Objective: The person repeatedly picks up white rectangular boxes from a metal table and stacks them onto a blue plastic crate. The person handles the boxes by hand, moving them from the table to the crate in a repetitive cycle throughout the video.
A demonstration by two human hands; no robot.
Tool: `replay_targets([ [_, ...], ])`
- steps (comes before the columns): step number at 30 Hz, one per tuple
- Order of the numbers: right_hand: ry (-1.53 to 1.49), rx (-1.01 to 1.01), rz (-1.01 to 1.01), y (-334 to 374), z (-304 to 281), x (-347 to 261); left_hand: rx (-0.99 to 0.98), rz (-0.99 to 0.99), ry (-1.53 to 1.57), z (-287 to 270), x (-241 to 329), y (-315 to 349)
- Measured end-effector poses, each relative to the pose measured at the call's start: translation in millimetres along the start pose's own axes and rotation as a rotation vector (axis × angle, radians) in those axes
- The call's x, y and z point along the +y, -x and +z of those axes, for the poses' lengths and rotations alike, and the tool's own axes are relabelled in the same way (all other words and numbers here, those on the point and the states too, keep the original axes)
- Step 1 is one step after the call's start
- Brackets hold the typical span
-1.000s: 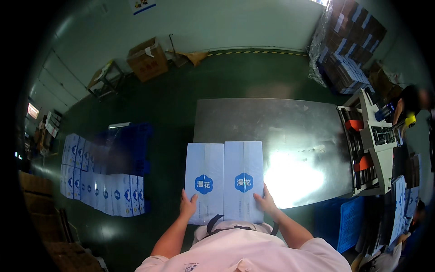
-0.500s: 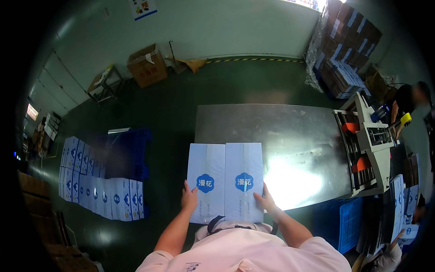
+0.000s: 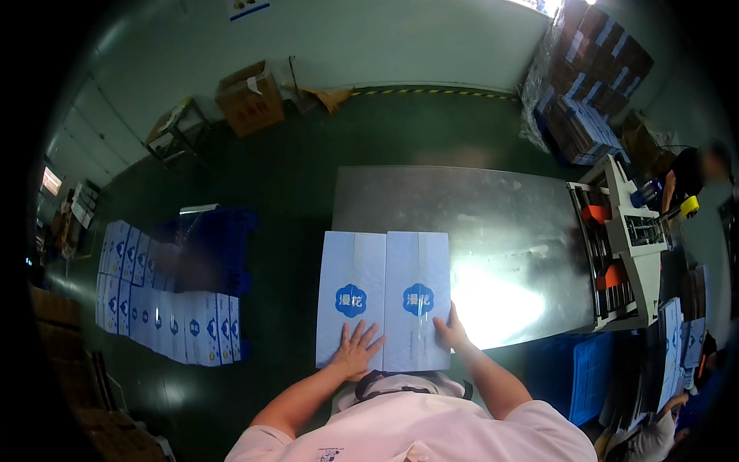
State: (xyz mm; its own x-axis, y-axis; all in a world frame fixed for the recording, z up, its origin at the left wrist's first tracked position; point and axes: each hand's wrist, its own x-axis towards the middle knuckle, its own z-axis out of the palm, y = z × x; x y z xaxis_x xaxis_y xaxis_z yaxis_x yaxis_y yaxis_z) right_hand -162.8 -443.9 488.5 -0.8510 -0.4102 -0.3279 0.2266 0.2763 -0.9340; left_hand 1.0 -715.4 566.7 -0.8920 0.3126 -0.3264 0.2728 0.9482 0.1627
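Two long white-blue cartons with blue flower-shaped labels lie side by side at the near left end of the metal table: a left carton and a right carton. My left hand rests flat on the near part of the left carton's top, fingers spread, holding nothing. At the right carton's outer edge, my right hand has its thumb on the top and its fingers along the side, partly hidden. The cartons touch along their long edges.
Beyond the cartons stretches the metal table, with a carton-sealing machine at its right end. Rows of similar cartons stand on a blue pallet at left. A blue crate sits below right. Co-workers are at the far right.
My left hand has left the left carton's outer side and now lies spread on its top. My right hand stays at the right carton's edge. The view has shifted slightly.
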Motion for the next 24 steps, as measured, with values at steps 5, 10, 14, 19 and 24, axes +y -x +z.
replay_targets([
  [5,-0.09,-0.025,-0.03,-1.8,-0.4,-0.9,0.066,0.12,0.044,9.7,-3.5,0.7],
  [10,-0.108,-0.023,-0.001,-0.8,-0.4,-5.4,0.103,0.149,0.044,9.8,-4.2,2.0],
  [14,-0.037,0.004,0.038,1.7,-0.1,-11.5,0.165,0.163,0.046,18.1,-6.3,1.5],
  [19,-0.013,0.017,-0.002,0.1,1.3,-9.1,0.311,0.186,-0.05,40.0,-10.6,-1.9],
  [24,0.023,0.032,0.004,-2.7,-0.3,0.5,0.332,0.189,-0.018,39.9,-10.3,-2.1],
])
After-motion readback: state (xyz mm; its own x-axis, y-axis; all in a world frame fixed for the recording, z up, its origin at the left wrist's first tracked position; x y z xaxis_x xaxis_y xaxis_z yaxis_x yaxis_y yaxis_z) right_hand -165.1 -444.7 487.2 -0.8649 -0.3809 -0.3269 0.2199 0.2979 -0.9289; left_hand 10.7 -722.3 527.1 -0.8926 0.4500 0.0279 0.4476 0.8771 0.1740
